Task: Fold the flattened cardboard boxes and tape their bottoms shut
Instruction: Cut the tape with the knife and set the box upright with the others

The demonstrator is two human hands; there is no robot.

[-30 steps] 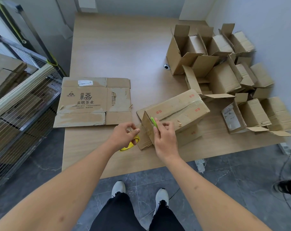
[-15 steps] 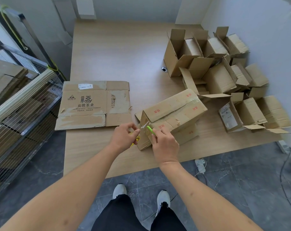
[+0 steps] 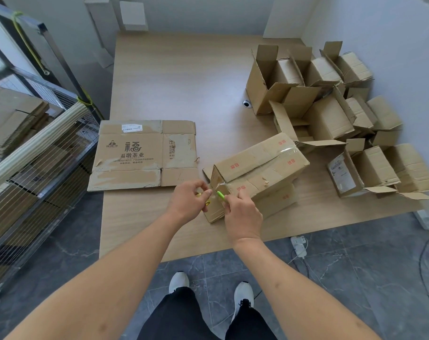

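A folded cardboard box (image 3: 260,173) with red print lies on its side on the wooden table (image 3: 184,77), clear tape running along its seam. My left hand (image 3: 187,201) grips a yellow tape roll (image 3: 206,203) at the box's near end; the roll is mostly hidden by my fingers. My right hand (image 3: 242,212) pinches a small green cutter (image 3: 220,195) against the tape stretched between the roll and the box corner. A flattened box (image 3: 139,155) with black printed characters lies on the table to the left.
Many folded boxes (image 3: 331,114) with open flaps crowd the table's right side by the wall. A wire cage cart (image 3: 36,153) holding flat cardboard stands at the left. A power strip (image 3: 299,245) and cables lie on the tiled floor by my feet.
My hands have drawn together at the box's near corner. The green cutter has dropped from above the box edge down to the tape beside the roll.
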